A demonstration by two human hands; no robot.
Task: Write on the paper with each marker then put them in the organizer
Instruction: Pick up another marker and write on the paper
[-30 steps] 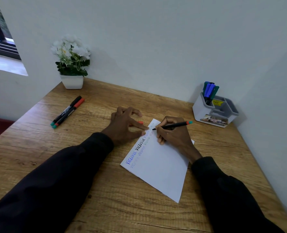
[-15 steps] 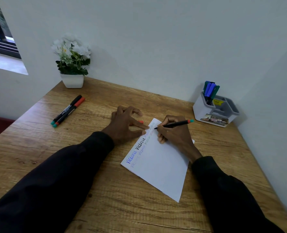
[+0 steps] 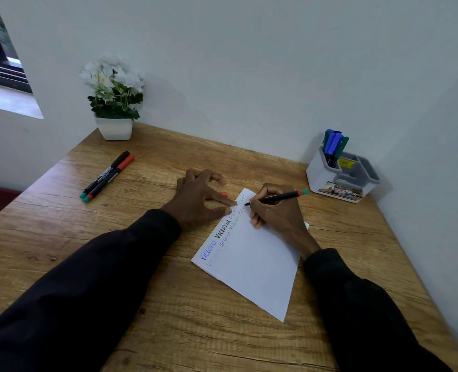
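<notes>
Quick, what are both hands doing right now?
Left hand: open, fingertips pressing the paper.
Right hand: gripping the black marker.

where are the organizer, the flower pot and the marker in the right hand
organizer (image 3: pixel 319 179) head view, white side wall
flower pot (image 3: pixel 114 129) head view, front of the white pot
marker (image 3: pixel 281 196) head view, middle of the black barrel

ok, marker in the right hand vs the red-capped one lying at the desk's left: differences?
The held marker is uncapped, tip at the paper; the red-capped marker is closed. The right hand grips the held marker at a slant; the red-capped marker lies flat on the table, untouched. Both have black barrels and teal ends.
</notes>
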